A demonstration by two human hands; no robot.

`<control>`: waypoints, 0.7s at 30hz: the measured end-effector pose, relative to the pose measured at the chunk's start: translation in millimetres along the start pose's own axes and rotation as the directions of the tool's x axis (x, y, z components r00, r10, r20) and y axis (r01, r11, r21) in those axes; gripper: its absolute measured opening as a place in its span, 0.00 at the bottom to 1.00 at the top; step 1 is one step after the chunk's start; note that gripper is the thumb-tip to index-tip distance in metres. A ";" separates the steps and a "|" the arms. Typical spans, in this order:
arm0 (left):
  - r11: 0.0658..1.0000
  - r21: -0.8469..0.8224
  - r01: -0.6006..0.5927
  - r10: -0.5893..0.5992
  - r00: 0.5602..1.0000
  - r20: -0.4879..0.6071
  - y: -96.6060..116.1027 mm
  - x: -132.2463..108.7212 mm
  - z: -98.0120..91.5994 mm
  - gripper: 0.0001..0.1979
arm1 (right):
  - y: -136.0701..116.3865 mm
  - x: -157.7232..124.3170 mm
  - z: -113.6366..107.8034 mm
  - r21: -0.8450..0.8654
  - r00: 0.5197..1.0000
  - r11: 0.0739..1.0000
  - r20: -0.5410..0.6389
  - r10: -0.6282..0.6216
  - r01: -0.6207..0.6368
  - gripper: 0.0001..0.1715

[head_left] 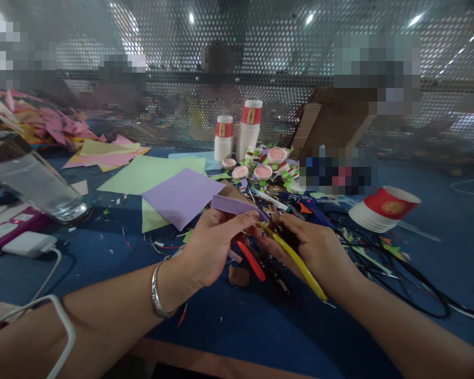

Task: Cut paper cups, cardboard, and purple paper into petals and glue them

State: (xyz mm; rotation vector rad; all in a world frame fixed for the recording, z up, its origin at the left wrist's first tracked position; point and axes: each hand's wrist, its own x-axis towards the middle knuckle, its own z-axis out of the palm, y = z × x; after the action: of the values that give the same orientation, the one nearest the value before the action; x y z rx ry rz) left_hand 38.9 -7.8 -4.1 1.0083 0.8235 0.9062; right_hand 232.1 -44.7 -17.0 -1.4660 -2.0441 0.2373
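My left hand (209, 245), with a silver bangle at the wrist, pinches a folded strip of purple paper (231, 204) between thumb and fingers. My right hand (314, 242) is closed around a tool with a long, curved yellow handle (296, 258). A thin dark part of it reaches the right end of the purple strip; my fingers hide the rest, so its exact kind is unclear. Below the hands lie a red-handled tool (253, 261) and a small brown block (239, 275). A flat purple sheet (181, 197) rests on green sheets (154, 173) beyond my left hand.
Stacked paper cups (249, 126) stand behind a heap of cut cup pieces (263, 171). Another cup stack (385, 209) leans at right near black cables (411, 295). Left are a water glass (39, 181), a white charger (29, 243) and pink papers (51, 123). Scraps litter the blue table.
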 end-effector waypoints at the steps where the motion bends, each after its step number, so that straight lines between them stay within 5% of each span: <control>1: 1.000 -0.001 -0.006 0.006 1.000 0.004 -0.1 0.0 0.0 0.12 | -0.1 -0.1 0.1 -0.005 1.000 1.000 -0.001 -0.002 0.002 0.14; 14: 0.999 0.021 -0.029 0.029 1.000 -0.005 0.3 -0.2 -0.6 0.12 | -6.4 -0.9 -3.7 -0.044 0.996 0.998 -0.083 -0.040 0.036 0.26; 21: 0.998 0.038 -0.048 0.049 0.998 -0.040 1.0 -1.4 0.7 0.13 | -8.6 -1.2 -5.8 -0.064 0.999 0.998 -0.031 0.014 -0.016 0.32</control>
State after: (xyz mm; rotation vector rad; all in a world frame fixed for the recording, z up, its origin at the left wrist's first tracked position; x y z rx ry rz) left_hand 38.7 -9.0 -2.8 1.0488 0.8556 0.9587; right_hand 228.8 -50.1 -8.8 -1.5143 -2.0339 0.1555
